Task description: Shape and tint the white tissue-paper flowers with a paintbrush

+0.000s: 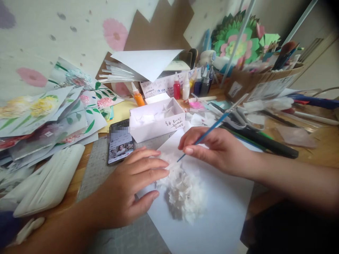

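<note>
My right hand (212, 146) pinches a slim blue paintbrush (213, 126). Its thin end points down at the white paper petals (172, 169), and its paler end sticks up to the right. Fingers outstretched and apart, my left hand (135, 183) reaches over the left edge of those petals; the fingertips seem to rest on them. Just below lies a ruffled white paper flower (186, 195), which neither hand holds. Flower and petals are on a white sheet of paper (222, 208) laid over a grey cutting mat (122, 231).
Behind my hands stands a white open box (159, 121) with white pieces inside. A phone (120, 143) lies left of it. Flower pictures (45, 109) pile up at left. Small paint bottles (185, 86) line the back. A cardboard box of brushes (262, 83) and loose tools are at right.
</note>
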Demonstrator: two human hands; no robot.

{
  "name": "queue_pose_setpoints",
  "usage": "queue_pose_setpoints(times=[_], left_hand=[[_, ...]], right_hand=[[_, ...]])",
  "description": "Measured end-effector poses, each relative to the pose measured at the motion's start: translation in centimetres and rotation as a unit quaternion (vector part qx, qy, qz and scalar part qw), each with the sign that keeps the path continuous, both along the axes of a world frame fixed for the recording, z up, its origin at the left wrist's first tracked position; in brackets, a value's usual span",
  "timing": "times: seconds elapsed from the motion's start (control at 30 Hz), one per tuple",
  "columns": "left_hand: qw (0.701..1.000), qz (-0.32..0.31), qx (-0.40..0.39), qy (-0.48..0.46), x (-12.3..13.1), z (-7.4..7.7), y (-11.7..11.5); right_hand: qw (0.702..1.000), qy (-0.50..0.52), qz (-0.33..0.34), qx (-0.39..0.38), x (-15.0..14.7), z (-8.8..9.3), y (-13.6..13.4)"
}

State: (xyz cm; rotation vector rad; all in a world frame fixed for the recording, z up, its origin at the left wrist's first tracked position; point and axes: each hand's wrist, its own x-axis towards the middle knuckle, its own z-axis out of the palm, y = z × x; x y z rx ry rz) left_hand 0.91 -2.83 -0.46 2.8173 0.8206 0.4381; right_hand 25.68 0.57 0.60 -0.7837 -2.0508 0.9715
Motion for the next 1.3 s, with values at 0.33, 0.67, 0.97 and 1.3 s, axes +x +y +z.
queue_pose_setpoints(times=[0.33,0.67,0.97,1.3], left_hand=[[1.0,-0.006,0.01,0.004,0.0,0.1,0.0],[1.0,0.022,0.004,0.02,0.0,0.0,0.0],[0.998,0.017,0.001,0.058,0.3,-0.3,-0.1],[0.997,0.03,-0.012,0.063,0.3,0.0,0.1]], right_hand=[[0.996,0.005,0.056,0.065,-2.4,-1.5,0.5],[0.991,-0.049,0.059,0.112,-3.2,-2.3,0.8],[0.998,-0.024,0.037,0.039,-2.8,-2.5,0.9],[0.996,-0.088,0.028,-0.017,1.4,-0.5,-1.1]])
